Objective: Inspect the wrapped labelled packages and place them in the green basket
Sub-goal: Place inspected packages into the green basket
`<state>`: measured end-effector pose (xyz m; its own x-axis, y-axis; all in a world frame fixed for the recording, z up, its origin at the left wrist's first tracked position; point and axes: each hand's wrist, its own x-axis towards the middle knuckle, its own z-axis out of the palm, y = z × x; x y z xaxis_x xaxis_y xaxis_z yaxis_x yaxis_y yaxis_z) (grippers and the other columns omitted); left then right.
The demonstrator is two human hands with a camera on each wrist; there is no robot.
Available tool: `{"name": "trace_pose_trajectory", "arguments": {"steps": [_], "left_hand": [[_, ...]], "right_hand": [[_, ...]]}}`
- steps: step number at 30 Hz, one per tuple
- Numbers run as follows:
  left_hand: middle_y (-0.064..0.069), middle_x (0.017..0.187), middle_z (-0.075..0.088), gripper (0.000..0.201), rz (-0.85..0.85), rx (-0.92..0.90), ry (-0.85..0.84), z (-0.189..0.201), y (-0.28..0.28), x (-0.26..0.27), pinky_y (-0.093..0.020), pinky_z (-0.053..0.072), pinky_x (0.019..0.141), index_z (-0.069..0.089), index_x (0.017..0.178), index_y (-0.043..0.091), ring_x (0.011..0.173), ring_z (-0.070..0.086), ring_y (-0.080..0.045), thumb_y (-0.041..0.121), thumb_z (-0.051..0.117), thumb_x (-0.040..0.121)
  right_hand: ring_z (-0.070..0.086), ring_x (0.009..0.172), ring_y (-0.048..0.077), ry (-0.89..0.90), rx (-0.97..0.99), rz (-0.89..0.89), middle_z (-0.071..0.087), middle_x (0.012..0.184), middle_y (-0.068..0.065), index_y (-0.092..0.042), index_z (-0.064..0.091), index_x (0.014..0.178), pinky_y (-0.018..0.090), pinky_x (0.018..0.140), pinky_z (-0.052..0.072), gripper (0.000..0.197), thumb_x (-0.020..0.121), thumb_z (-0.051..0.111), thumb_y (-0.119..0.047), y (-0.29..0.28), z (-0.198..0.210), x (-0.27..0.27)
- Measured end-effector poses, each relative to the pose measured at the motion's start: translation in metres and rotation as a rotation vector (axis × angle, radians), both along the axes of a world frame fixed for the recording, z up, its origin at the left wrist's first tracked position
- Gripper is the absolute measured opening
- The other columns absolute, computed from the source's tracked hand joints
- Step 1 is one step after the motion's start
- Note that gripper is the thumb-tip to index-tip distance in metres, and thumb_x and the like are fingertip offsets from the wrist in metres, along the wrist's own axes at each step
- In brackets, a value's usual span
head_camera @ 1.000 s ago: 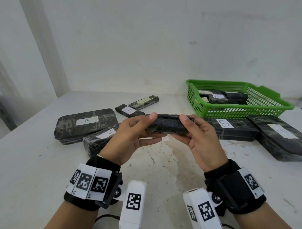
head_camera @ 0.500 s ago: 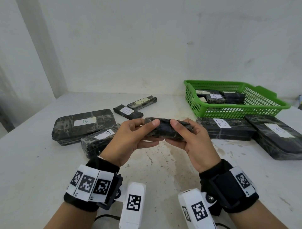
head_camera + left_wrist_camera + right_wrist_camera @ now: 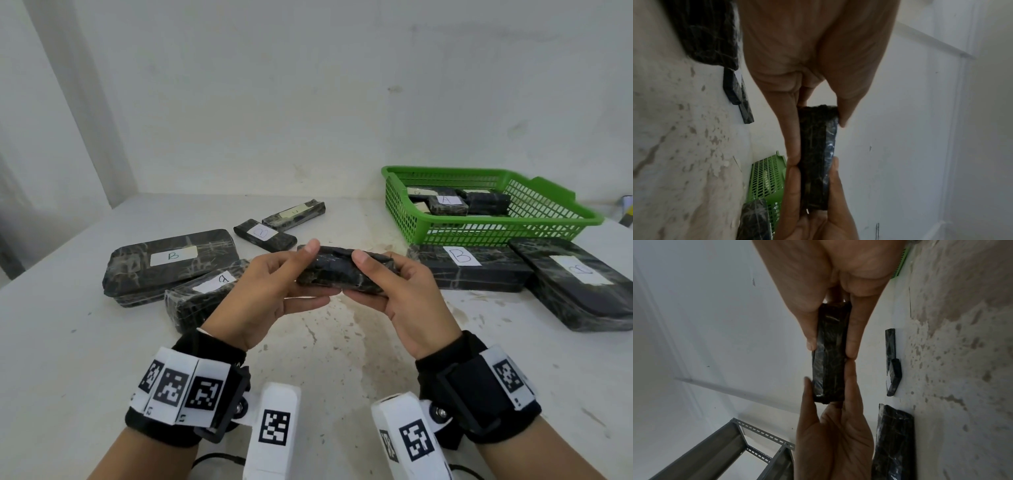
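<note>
labelled packages (image 3: 448,204) in green basket (image 3: 548,230)

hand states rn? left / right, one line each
Left hand: closed, thumb and fingers pinching one end of the small black wrapped package.
Right hand: closed, pinching the other end of the same package, held above the table.

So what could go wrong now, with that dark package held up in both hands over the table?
1. The package is only pinched at its ends by the left hand and right hand; the shiny wrap might slip from that grip.
2. No label shows on its visible faces, so inspection could miss it.
3. The green basket already holds packages, and a large package marked B lies in front, so a careless drop could land outside.
</note>
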<state>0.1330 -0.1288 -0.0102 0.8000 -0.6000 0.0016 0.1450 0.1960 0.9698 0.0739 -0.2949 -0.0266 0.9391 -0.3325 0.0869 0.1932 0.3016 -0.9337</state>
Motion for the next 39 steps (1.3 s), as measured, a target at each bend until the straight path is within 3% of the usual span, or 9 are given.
{"name": "trace_pose_trajectory", "arguments": {"steps": [4,9,13,18,24,28,33,36,39], "left_hand": [[-0.018,0.095,0.076,0.041,0.054,-0.024,-0.003,-0.0031,-0.0004,0.0009,-0.024,0.061,0.068,0.069,0.103,0.002,0.082,0.076,-0.027,0.033,0.059,0.079],[-0.017,0.097,0.076,0.037,0.066,-0.03,-0.012,-0.002,0.0023,0.0032,-0.027,0.061,0.07,0.069,0.101,0.004,0.085,0.076,-0.027,0.033,0.061,0.079],[-0.016,0.1,0.076,0.042,0.005,-0.006,-0.019,-0.0008,0.0023,0.001,-0.029,0.061,0.074,0.069,0.105,0.005,0.091,0.075,-0.028,0.033,0.065,0.075],[-0.022,0.1,0.075,0.045,0.04,-0.047,-0.022,-0.004,0.001,0.0019,-0.024,0.06,0.068,0.066,0.111,-0.004,0.088,0.075,-0.029,0.021,0.068,0.074],[-0.017,0.102,0.075,0.051,0.073,-0.072,-0.011,-0.0048,0.0026,0.0058,-0.027,0.061,0.07,0.063,0.116,-0.003,0.088,0.075,-0.025,0.021,0.069,0.072],[-0.015,0.107,0.075,0.051,0.017,-0.056,0.012,-0.0037,0.0028,0.0028,-0.028,0.061,0.076,0.064,0.116,0.0,0.096,0.074,-0.03,0.029,0.067,0.074],[-0.018,0.105,0.075,0.051,0.038,-0.066,-0.004,-0.0049,0.0015,0.0039,-0.025,0.061,0.071,0.062,0.118,-0.004,0.092,0.074,-0.031,0.028,0.063,0.078],[-0.018,0.106,0.074,0.05,0.057,-0.079,-0.01,-0.0056,0.0016,0.0054,-0.025,0.06,0.071,0.063,0.119,-0.003,0.093,0.074,-0.032,0.026,0.063,0.078],[-0.02,0.109,0.073,0.051,0.094,-0.119,0.008,-0.0052,0.0033,0.0082,-0.027,0.06,0.075,0.063,0.119,-0.002,0.096,0.073,-0.032,0.025,0.065,0.077]], "right_hand": [[0.074,0.089,0.022,0.021,-0.006,0.016,0.074,0.095,0.015,0.006,0.066,0.099,0.029,0.071,0.061,0.045,0.069,0.075,-0.027,0.0013,-0.0006,0.0004],[0.073,0.094,0.025,0.017,-0.019,0.063,0.074,0.101,0.015,-0.003,0.064,0.096,0.032,0.077,0.061,0.042,0.066,0.077,-0.03,0.0038,-0.0006,-0.0002],[0.074,0.088,0.024,0.023,-0.045,0.012,0.074,0.094,0.015,0.002,0.065,0.094,0.029,0.07,0.061,0.041,0.066,0.077,-0.025,0.0017,-0.0009,-0.0002],[0.074,0.086,0.024,0.02,-0.06,0.013,0.073,0.09,0.015,0.004,0.064,0.096,0.029,0.069,0.061,0.043,0.066,0.078,-0.024,0.0012,-0.0008,-0.0011],[0.074,0.088,0.028,0.038,-0.063,0.084,0.075,0.096,0.013,-0.002,0.066,0.099,0.032,0.071,0.062,0.046,0.074,0.067,-0.042,0.0024,0.0036,-0.003],[0.074,0.084,0.025,0.005,-0.031,0.016,0.075,0.088,0.012,-0.005,0.068,0.086,0.028,0.067,0.061,0.029,0.075,0.069,-0.032,0.0001,0.0011,-0.0001],[0.073,0.086,0.021,-0.016,-0.025,0.032,0.072,0.088,0.01,-0.01,0.067,0.079,0.03,0.071,0.061,0.02,0.074,0.07,-0.03,-0.0014,-0.0004,0.0016],[0.072,0.088,0.022,0.001,-0.006,0.062,0.071,0.095,0.012,-0.008,0.064,0.091,0.031,0.07,0.061,0.028,0.077,0.067,-0.032,-0.0009,0.0002,0.0013],[0.073,0.092,0.028,0.017,0.042,0.093,0.073,0.106,0.017,-0.001,0.057,0.113,0.032,0.072,0.06,0.051,0.08,0.061,-0.04,-0.0019,0.0029,0.0011]]}}
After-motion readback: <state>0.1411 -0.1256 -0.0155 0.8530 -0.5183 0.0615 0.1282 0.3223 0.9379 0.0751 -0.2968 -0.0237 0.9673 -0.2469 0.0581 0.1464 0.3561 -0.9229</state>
